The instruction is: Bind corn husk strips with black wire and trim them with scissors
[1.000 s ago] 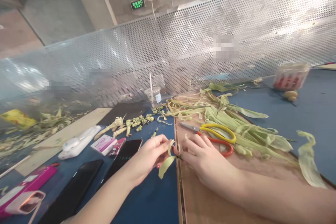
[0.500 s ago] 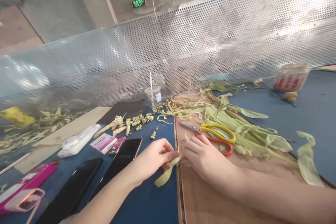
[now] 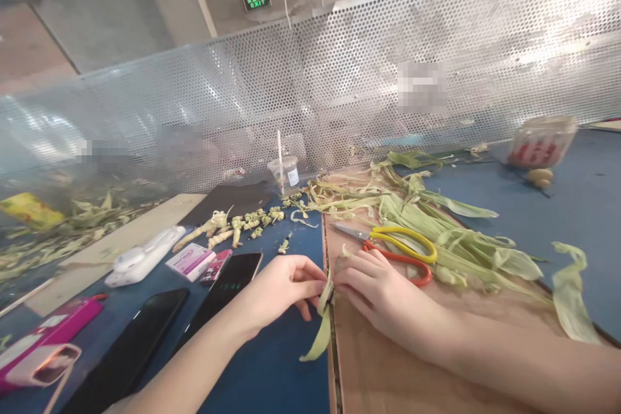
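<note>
A pale green strip of corn husk [image 3: 320, 334] hangs between my two hands over the seam of the table. My left hand [image 3: 294, 288] has its thumb and fingers curled at the strip's upper part, pinching it. On the other side, my right hand [image 3: 371, 284] is closed on the same strip, its fingertips largely hidden. Just beyond my right hand lie scissors [image 3: 398, 247] with one yellow and one red handle. A heap of loose corn husks [image 3: 446, 239] spreads behind and to the right of them.
Small knotted husk pieces [image 3: 252, 223] lie past my left hand. Phones [image 3: 228, 291], a pink-and-white packet [image 3: 191, 261] and a white device [image 3: 145, 257] are on the left. A plastic cup [image 3: 285, 174] with a straw stands before the perforated metal screen [image 3: 359, 71]. A jar [image 3: 541, 142] is far right.
The strip's loose end has swung down and to the right, hanging more upright. My left fingers have spread slightly at the strip; my right hand stays in nearly the same place.
</note>
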Motion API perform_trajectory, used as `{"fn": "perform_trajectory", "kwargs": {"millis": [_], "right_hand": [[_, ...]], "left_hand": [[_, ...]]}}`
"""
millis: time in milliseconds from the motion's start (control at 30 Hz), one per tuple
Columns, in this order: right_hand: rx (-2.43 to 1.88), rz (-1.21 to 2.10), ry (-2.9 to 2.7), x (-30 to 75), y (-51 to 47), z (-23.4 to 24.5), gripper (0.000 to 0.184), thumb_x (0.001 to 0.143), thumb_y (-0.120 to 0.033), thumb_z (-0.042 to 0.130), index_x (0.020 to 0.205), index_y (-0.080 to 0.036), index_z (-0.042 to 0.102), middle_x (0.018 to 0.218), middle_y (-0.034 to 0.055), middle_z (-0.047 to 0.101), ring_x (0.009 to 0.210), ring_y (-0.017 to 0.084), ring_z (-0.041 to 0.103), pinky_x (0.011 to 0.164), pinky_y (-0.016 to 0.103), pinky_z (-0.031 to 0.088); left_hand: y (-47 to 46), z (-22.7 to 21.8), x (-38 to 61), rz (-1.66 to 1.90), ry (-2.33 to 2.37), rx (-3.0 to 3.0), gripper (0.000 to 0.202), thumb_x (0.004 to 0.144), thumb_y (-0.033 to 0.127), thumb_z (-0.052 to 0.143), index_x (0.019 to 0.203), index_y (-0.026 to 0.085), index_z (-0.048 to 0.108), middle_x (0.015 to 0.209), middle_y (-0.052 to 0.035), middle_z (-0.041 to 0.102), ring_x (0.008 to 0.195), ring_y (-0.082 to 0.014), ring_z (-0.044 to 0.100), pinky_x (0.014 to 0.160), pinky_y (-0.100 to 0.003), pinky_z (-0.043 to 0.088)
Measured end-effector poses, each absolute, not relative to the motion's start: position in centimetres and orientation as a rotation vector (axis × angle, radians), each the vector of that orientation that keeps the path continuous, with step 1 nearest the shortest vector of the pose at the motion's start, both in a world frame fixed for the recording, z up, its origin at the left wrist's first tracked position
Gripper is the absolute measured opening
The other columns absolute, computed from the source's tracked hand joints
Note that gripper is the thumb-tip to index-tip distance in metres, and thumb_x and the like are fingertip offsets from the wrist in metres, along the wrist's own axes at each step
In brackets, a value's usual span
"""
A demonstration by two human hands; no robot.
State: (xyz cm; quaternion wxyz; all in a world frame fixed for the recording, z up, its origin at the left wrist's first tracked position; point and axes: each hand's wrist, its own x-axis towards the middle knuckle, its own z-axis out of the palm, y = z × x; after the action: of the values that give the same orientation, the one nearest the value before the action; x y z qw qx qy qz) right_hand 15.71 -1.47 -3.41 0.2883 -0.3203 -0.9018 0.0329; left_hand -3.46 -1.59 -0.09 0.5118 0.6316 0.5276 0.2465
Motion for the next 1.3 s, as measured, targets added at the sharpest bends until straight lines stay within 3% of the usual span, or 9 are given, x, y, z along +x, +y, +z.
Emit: {"fn": "perform_trajectory", "kwargs": {"millis": [167,333,633,867,1067,1300], "right_hand": [[-0.772,0.070,-2.388,15.66,-1.38,-3.32,0.022,0.091,-0.017,0.038,0.083,-0.017,0.058,0.076,0.0042,0.057,0.074,0.016,0.049,0.073,0.032,0.039],[-0.741,0.067,-2.377,15.63,-1.32,-3.60,0.024,0.088,-0.008,0.036,0.087,-0.017,0.058,0.081,0.0053,0.057,0.077,0.016,0.048,0.074,0.032,0.039],[-0.785,0.045,-2.333,15.51,-1.28,-3.71,0.022,0.089,-0.013,0.039,0.085,-0.018,0.060,0.080,0.0047,0.059,0.079,0.017,0.050,0.078,0.033,0.035],[-0.776,0.147,-2.316,15.47,-1.01,-3.92,0.027,0.084,-0.002,0.038,0.086,-0.017,0.059,0.082,0.0044,0.058,0.079,0.017,0.049,0.077,0.032,0.036],[-0.785,0.136,-2.283,15.29,-0.93,-3.84,0.021,0.088,-0.008,0.039,0.086,-0.017,0.057,0.084,0.0048,0.057,0.079,0.016,0.050,0.075,0.032,0.037],[-0.789,0.168,-2.271,15.22,-0.98,-3.68,0.020,0.089,-0.011,0.039,0.085,-0.019,0.057,0.083,0.0036,0.057,0.080,0.016,0.050,0.075,0.032,0.039]], "left_hand": [[-1.49,-0.45,-3.43,0.610,1.268,1.517,0.022,0.074,0.032,0.062,0.080,0.012,0.057,0.068,-0.0037,0.063,0.058,-0.0135,0.056,0.049,-0.024,0.044],[-1.55,-0.28,-3.31,0.600,1.270,1.538,0.021,0.074,0.032,0.062,0.080,0.012,0.060,0.073,-0.0041,0.064,0.060,-0.0122,0.055,0.050,-0.023,0.042],[-1.87,0.10,-2.97,0.633,1.271,1.506,0.020,0.073,0.030,0.063,0.082,0.013,0.057,0.073,-0.0043,0.064,0.061,-0.0125,0.056,0.049,-0.022,0.039],[-1.56,-0.32,-3.09,0.631,1.242,1.504,0.019,0.073,0.029,0.063,0.080,0.013,0.057,0.074,-0.0048,0.065,0.061,-0.0126,0.057,0.049,-0.022,0.039],[-1.45,-0.37,-3.07,0.644,1.255,1.511,0.025,0.073,0.034,0.063,0.085,0.012,0.060,0.071,-0.0047,0.064,0.062,-0.0130,0.055,0.050,-0.023,0.039],[-1.87,-0.12,-2.80,0.645,1.202,1.539,0.024,0.075,0.028,0.060,0.095,0.015,0.057,0.071,-0.0016,0.061,0.062,-0.0127,0.055,0.051,-0.022,0.038]]}}
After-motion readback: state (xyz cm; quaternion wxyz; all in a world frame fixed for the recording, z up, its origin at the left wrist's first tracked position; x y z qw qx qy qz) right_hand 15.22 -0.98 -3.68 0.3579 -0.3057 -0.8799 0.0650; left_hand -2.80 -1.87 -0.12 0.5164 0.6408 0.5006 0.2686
